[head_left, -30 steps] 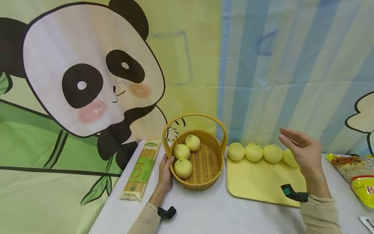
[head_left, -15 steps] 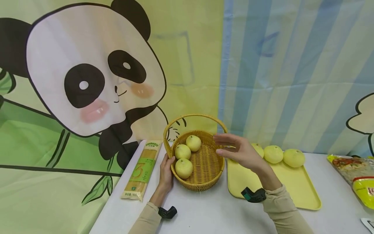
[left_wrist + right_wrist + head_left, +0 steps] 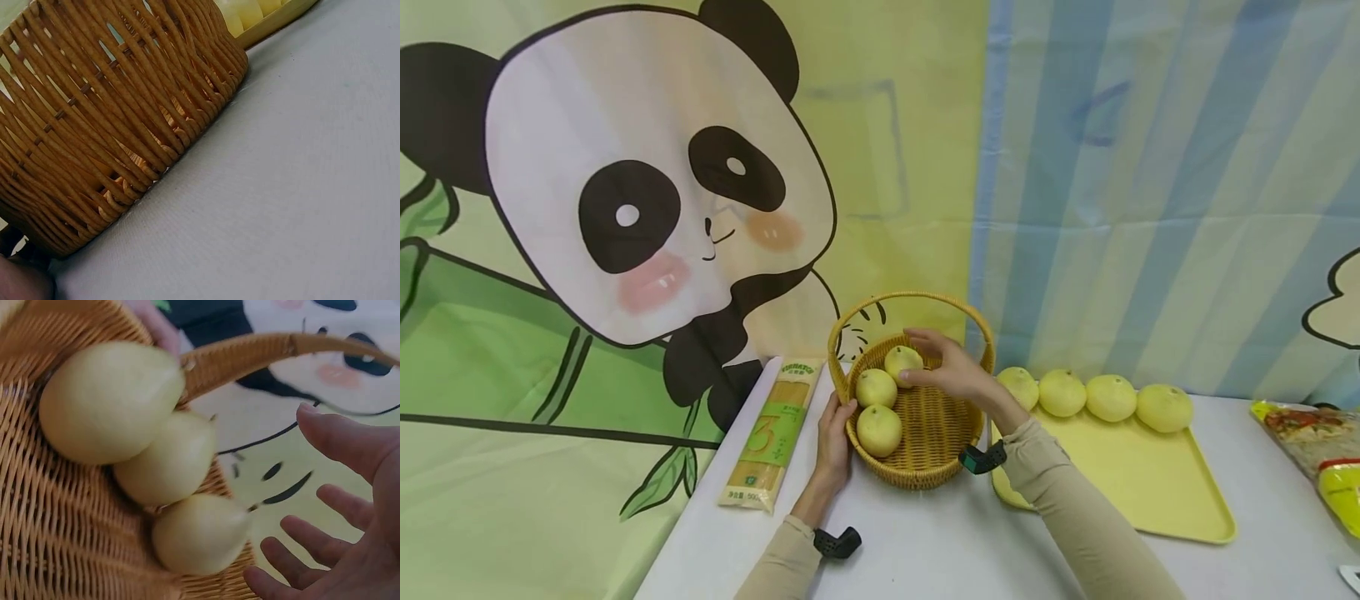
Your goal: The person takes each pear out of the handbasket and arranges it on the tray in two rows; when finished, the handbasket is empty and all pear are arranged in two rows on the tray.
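The right hand (image 3: 951, 371) is empty, thumb and fingers spread beside the rear fruit (image 3: 901, 363); the right wrist view shows a gap between them. The left hand (image 3: 832, 442) grips the left side of the wicker basket (image 3: 910, 477). Step in hand, as judged: reaching for the rear fruit. The next move calls for curling the fingers around it while the left hand steadies the basket. The middle fruit (image 3: 876, 389) and front fruit (image 3: 878, 431) sit alongside, within the basket. To the right, four fruits (image 3: 1110, 398) line the far edge of the yellow tray (image 3: 1135, 475).
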A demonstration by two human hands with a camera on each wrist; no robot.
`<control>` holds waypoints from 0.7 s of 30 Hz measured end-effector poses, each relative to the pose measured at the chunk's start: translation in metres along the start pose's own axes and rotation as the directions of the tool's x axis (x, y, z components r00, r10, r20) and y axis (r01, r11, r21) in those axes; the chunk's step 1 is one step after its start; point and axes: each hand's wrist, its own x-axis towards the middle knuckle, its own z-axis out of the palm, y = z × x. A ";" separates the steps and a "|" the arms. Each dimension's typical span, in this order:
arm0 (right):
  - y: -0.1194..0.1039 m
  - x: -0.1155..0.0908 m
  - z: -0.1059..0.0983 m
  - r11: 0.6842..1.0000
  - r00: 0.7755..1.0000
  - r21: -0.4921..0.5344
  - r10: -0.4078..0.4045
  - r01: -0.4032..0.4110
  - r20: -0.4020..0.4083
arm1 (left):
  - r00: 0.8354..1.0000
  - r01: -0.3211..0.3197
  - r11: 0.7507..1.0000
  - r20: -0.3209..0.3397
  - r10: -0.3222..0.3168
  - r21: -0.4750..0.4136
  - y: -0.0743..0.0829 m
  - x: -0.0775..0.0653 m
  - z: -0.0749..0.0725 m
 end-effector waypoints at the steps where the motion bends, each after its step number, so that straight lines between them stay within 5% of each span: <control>1: 0.004 0.006 0.002 1.000 1.000 0.009 0.011 -0.011 0.004 | 1.000 -0.002 1.000 -0.003 0.002 0.000 0.001 0.000 0.000; 14: 0.044 0.044 0.018 0.983 0.986 0.077 0.164 -0.165 0.020 | 1.000 -0.017 1.000 -0.012 0.017 0.025 0.003 -0.001 0.001; 21: 0.051 0.052 0.027 0.970 0.973 0.099 0.227 -0.221 -0.044 | 1.000 -0.015 0.999 -0.004 0.015 0.041 0.002 -0.002 0.001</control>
